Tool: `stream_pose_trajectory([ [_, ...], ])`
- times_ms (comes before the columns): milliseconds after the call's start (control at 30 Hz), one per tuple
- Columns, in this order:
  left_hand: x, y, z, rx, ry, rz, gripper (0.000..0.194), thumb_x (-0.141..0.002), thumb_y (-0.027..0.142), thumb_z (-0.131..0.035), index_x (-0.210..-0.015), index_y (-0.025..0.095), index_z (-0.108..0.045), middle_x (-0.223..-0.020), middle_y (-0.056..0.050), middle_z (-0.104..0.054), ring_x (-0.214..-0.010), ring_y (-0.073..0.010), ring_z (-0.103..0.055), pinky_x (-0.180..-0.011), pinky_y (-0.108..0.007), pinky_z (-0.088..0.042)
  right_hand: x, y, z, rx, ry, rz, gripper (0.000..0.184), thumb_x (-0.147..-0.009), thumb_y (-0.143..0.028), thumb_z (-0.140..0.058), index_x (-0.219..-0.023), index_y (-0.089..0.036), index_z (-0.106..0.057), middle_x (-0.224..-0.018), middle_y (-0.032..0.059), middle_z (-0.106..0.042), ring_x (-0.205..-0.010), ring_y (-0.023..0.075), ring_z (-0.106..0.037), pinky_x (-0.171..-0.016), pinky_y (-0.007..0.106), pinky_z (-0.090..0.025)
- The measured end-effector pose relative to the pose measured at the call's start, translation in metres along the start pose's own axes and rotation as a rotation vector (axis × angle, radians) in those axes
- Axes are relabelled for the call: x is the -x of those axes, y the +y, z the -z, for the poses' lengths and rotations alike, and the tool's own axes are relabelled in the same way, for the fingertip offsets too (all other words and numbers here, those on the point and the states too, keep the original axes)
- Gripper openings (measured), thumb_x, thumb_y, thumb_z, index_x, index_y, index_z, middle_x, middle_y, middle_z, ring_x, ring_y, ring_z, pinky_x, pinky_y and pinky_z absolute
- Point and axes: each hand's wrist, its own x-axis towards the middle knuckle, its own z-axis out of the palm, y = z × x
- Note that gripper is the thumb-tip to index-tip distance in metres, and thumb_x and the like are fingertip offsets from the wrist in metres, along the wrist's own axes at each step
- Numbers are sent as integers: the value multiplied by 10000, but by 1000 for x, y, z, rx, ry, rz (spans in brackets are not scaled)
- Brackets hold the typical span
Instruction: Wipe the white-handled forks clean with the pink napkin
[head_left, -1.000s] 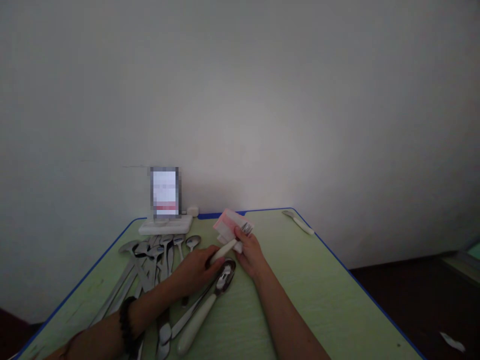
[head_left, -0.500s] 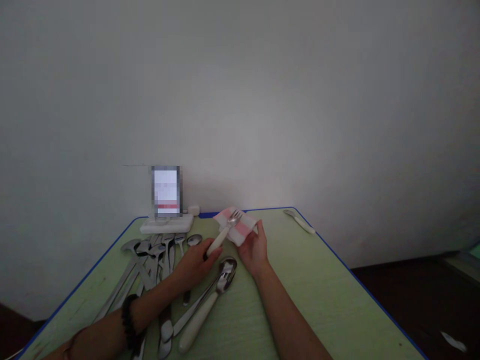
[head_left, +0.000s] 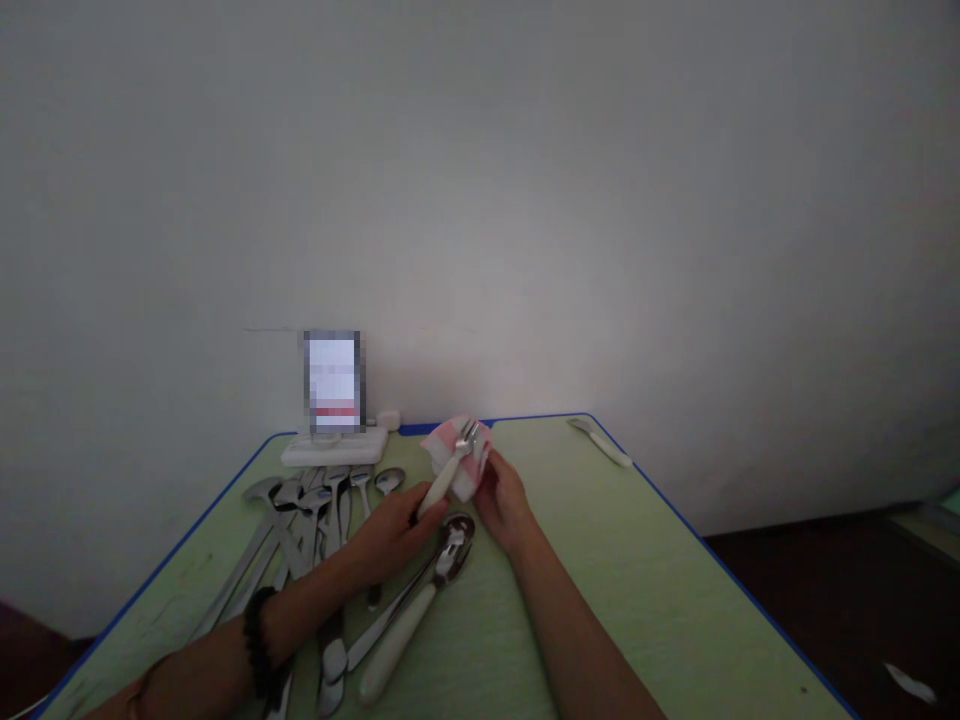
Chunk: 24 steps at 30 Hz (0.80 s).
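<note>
My left hand [head_left: 401, 525] is closed round the pale handle of a fork [head_left: 442, 484], whose metal tines point up and away from me. Behind the tines is a pink and white cloth [head_left: 465, 484], held in my right hand [head_left: 504, 500] and folded up around the fork's head. My right fingers are partly hidden by the cloth. Just below both hands, a large spoon with a pale handle [head_left: 399, 640] lies beside another metal spoon. Under and left of my left forearm, a pile of metal cutlery [head_left: 300, 525] is spread out.
A lit phone-like screen [head_left: 334, 385], blurred, stands on a white base [head_left: 330, 447] at the back left. Another pale-handled piece of cutlery [head_left: 609, 448] lies near the right edge of the green table [head_left: 637, 590]. A wall [head_left: 480, 220] rises directly behind the table.
My right hand has moved slightly left and its fingers have curled in, folding the cloth from spread out to bunched against the fork's head. The fork has barely shifted.
</note>
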Motion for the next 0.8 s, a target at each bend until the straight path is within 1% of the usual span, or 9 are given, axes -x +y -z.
stream_pose_trajectory([
  [133, 1, -1, 1, 19, -62, -11, 363, -909, 429, -312, -780, 188, -550, -654, -7, -592, -665, -183, -550, -605, -267, -390, 4, -5, -4, -101, -13, -43, 262, -803, -369, -550, -932, -181, -680, -886, 24, -737, -827, 161, -664, -818, 294, -505],
  [200, 2, 0, 1, 14, -69, -15, 371, -915, 414, -293, -759, 192, -546, -659, -10, -600, -689, -190, -563, -630, -271, -398, 5, -7, -5, -122, -9, -53, 265, -810, -388, -546, -916, -185, -679, -861, 16, -739, -808, 157, -667, -829, 304, -507],
  [333, 2, 0, 1, -21, -50, 1, 372, -911, 397, -302, -709, 190, -535, -673, -17, -610, -652, -182, -561, -622, -271, -391, 4, -7, -4, -102, -21, -49, 217, -788, -362, -601, -890, -186, -677, -845, 5, -734, -752, 134, -657, -826, 294, -507],
  [433, 3, 0, 0, -22, -37, -16, 364, -904, 388, -320, -691, 194, -542, -661, -17, -614, -630, -179, -553, -595, -262, -379, 4, -6, -2, -37, -67, -50, 261, -754, -383, -644, -891, -163, -671, -839, 27, -726, -724, 135, -647, -783, 288, -513],
  [567, 3, 0, 0, -3, -48, -42, 350, -888, 385, -348, -673, 205, -557, -625, -8, -597, -572, -172, -530, -564, -255, -369, 4, -2, 1, 97, -87, -12, 315, -676, -375, -722, -897, -158, -661, -742, 16, -712, -648, 130, -627, -708, 271, -513],
  [800, 4, 2, 0, -16, -79, -87, 340, -879, 399, -405, -655, 211, -579, -595, -11, -595, -556, -170, -527, -567, -253, -373, 4, 2, 0, 235, -50, 34, 307, -627, -325, -747, -882, -175, -664, -688, -18, -700, -586, 103, -597, -597, 217, -486],
])
